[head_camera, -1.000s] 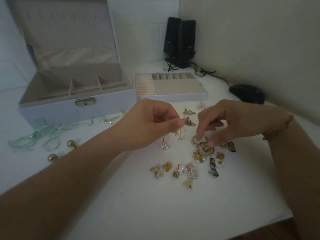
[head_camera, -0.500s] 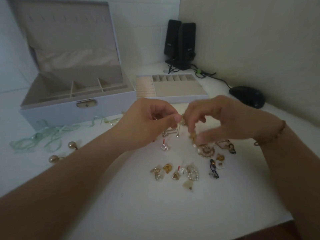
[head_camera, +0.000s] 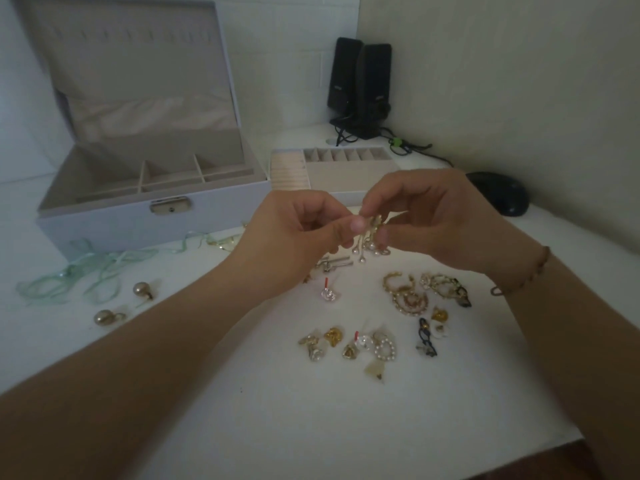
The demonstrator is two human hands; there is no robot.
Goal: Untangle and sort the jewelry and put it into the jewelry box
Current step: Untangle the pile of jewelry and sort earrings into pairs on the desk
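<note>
My left hand (head_camera: 294, 237) and my right hand (head_camera: 436, 220) meet above the table, both pinching a small tangle of gold drop earrings (head_camera: 371, 239) whose pearl ends dangle below the fingers. Loose jewelry lies on the white table: a cluster of gold pearl hoops (head_camera: 410, 296), a crystal stud (head_camera: 328, 293), a silver clip (head_camera: 334, 264) and several small gold and pearl pieces (head_camera: 349, 344). The grey jewelry box (head_camera: 145, 213) stands open at the back left. Its removable tray (head_camera: 349, 168) sits beside it on the right.
Pale green ribbon (head_camera: 79, 275) and two round gold ball earrings (head_camera: 121, 304) lie at the left. Two black speakers (head_camera: 360, 88) with cables stand in the corner, a black mouse (head_camera: 498, 192) by the right wall. The table's front edge (head_camera: 519, 455) runs at lower right.
My right hand rose from the hoop cluster on the table, lifting a gold piece, and joined my left hand. Both now pinch the tangled drop earrings together.
</note>
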